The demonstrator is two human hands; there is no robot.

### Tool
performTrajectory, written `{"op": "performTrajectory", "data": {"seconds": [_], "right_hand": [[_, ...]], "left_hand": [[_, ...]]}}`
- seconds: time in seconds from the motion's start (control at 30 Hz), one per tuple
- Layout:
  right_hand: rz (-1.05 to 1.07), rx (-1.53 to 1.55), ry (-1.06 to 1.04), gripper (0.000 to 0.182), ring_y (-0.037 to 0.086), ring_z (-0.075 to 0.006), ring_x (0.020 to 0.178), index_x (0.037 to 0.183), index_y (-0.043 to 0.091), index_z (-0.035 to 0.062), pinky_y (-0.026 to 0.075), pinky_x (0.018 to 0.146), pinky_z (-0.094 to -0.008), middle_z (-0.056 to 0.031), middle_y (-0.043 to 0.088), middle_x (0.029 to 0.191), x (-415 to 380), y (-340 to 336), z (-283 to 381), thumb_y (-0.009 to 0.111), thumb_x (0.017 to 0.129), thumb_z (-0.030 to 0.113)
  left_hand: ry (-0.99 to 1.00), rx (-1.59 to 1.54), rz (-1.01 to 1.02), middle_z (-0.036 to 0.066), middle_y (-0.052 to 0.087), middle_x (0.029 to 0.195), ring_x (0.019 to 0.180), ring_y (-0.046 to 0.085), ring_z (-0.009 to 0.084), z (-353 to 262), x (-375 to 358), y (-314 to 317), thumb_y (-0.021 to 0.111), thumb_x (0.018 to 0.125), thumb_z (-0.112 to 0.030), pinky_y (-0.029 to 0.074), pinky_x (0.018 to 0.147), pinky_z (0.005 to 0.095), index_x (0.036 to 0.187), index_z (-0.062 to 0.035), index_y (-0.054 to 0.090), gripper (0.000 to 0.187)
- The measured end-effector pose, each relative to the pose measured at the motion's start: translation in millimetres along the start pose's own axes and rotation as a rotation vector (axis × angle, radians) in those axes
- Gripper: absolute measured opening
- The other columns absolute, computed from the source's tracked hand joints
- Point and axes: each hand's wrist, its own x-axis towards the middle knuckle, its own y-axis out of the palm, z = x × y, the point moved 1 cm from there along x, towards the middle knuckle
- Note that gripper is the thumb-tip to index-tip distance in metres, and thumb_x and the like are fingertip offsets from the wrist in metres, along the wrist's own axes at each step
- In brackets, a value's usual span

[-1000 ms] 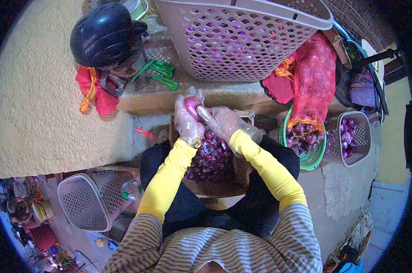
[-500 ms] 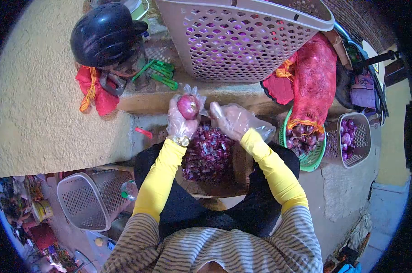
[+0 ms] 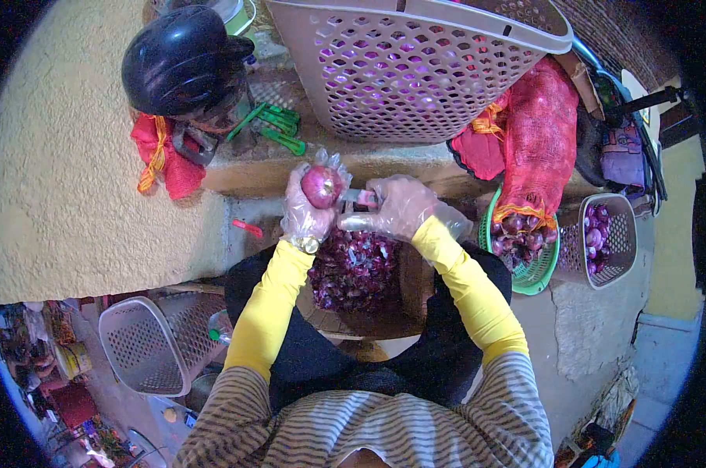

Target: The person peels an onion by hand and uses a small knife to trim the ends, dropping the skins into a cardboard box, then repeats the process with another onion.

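Observation:
In the head view, my left hand (image 3: 305, 204), in a clear plastic glove, is closed round a red onion (image 3: 322, 186). My right hand (image 3: 400, 204), gloved the same way, is just to the right of the onion. Its fingers are bent round a small grey and pinkish thing (image 3: 361, 200) whose kind I cannot make out. Both hands are above a box (image 3: 413, 290) between my legs, which holds a heap of purple onion skins (image 3: 354, 269).
A large perforated crate (image 3: 439, 86) stands on the ledge ahead. To its right, a red mesh sack (image 3: 540, 132) of onions opens into a green basket (image 3: 534, 273). Further right is a crate (image 3: 632, 242) with onions. A black helmet (image 3: 183, 58) and green-handled tools (image 3: 279, 125) lie at left.
The onion has turned slightly in my left hand. My right hand's raised thumb and fingers have bent inward, and a grey and pinkish thing now shows between the hands.

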Motion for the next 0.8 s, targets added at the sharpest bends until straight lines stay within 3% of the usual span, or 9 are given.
{"op": "performTrajectory", "data": {"seconds": [0.1,0.17,0.27,0.4,0.63,0.7,0.8], "right_hand": [[0.002,0.168,0.084,0.074,0.07,-0.0378,0.082,0.088,0.069,0.0103,0.054,0.077,-0.0483,-0.0191,0.071,0.085,3,9,-2,0.069,0.066,0.081],[-0.054,0.15,0.063,0.074,0.07,-0.0383,0.082,0.089,0.069,0.01,0.054,0.077,-0.0485,-0.0194,0.071,0.084,2,10,4,0.069,0.065,0.081],[-0.121,0.134,0.046,0.077,0.07,-0.0387,0.083,0.09,0.07,0.0099,0.054,0.078,-0.0488,-0.0198,0.071,0.085,5,5,7,0.069,0.064,0.082],[-0.184,0.042,0.087,0.079,0.071,-0.0379,0.084,0.092,0.071,0.0098,0.055,0.079,-0.048,-0.0195,0.071,0.087,8,-1,5,0.068,0.064,0.083],[-0.127,0.001,0.137,0.081,0.071,-0.0364,0.083,0.101,0.071,0.0095,0.055,0.078,-0.0466,-0.0186,0.072,0.088,11,-19,7,0.07,0.063,0.081],[-0.129,0.028,0.067,0.078,0.071,-0.0356,0.082,0.099,0.071,0.0087,0.055,0.077,-0.0466,-0.0179,0.072,0.088,11,-20,9,0.074,0.063,0.077],[-0.219,0.01,-0.01,0.073,0.071,-0.0346,0.08,0.093,0.07,0.0072,0.056,0.076,-0.0458,-0.0166,0.072,0.086,18,0,1,0.078,0.062,0.073]], "left_hand": [[0.055,-0.003,-0.092,0.015,0.063,0.121,0.109,0.061,0.0302,1,3,-1,0.054,0.097,-0.038,0.05,0.099,0.0507,0.125,-0.0084,0.06,0.041],[-0.031,-0.003,-0.022,0.015,0.064,0.119,0.108,0.063,0.0304,-2,10,-17,0.053,0.098,-0.045,0.05,0.099,0.0514,0.128,-0.0084,0.058,0.048],[-0.036,0.152,-0.092,0.015,0.065,0.118,0.107,0.064,0.0314,4,0,2,0.051,0.099,-0.048,0.05,0.1,0.0514,0.13,-0.007,0.056,0.052],[-0.134,-0.01,-0.08,0.016,0.065,0.116,0.106,0.064,0.032,10,-8,21,0.051,0.1,-0.047,0.052,0.098,0.0514,0.127,-0.0046,0.056,0.051],[-0.084,-0.044,-0.075,0.019,0.065,0.121,0.112,0.062,0.0361,14,-2,6,0.052,0.1,-0.046,0.049,0.1,0.0549,0.125,-0.0051,0.059,0.049],[-0.104,0.024,-0.176,0.022,0.066,0.114,0.108,0.063,0.0382,13,-5,5,0.051,0.1,-0.048,0.05,0.098,0.0571,0.118,-0.0052,0.059,0.047],[-0.105,0.153,-0.091,0.025,0.067,0.11,0.105,0.064,0.0401,14,-8,5,0.05,0.101,-0.05,0.05,0.096,0.0599,0.115,-0.0051,0.058,0.048]]}}
